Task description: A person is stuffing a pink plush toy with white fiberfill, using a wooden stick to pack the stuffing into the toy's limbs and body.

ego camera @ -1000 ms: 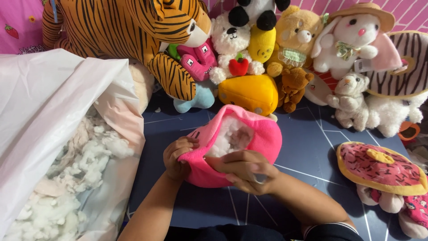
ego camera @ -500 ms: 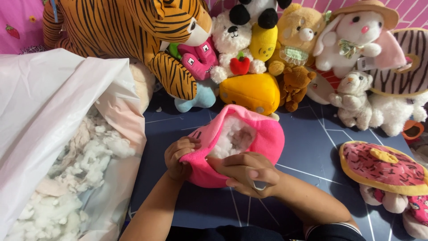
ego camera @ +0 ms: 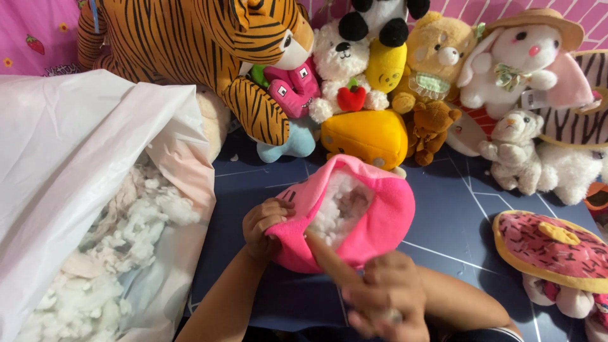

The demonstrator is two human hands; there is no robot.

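A pink plush cover (ego camera: 383, 218) lies on the blue mat (ego camera: 456, 215), its opening turned up and full of white stuffing (ego camera: 342, 206). My left hand (ego camera: 263, 225) pinches the left edge of that opening. Below the cover, my right hand (ego camera: 386, 301) is blurred and closed around a tan stick (ego camera: 332, 259). The stick's tip points up at the opening's lower rim.
A big white plastic bag (ego camera: 76, 139) of loose stuffing (ego camera: 126, 234) lies open at the left. Behind the cover stand a striped tiger (ego camera: 190, 44), a yellow plush (ego camera: 367, 136) and several more soft toys. At the right lies a pink doughnut plush (ego camera: 551, 250).
My right hand has left the cover's lower edge and drawn back toward me. It now holds the stick aimed at the opening. My left hand has kept its hold.
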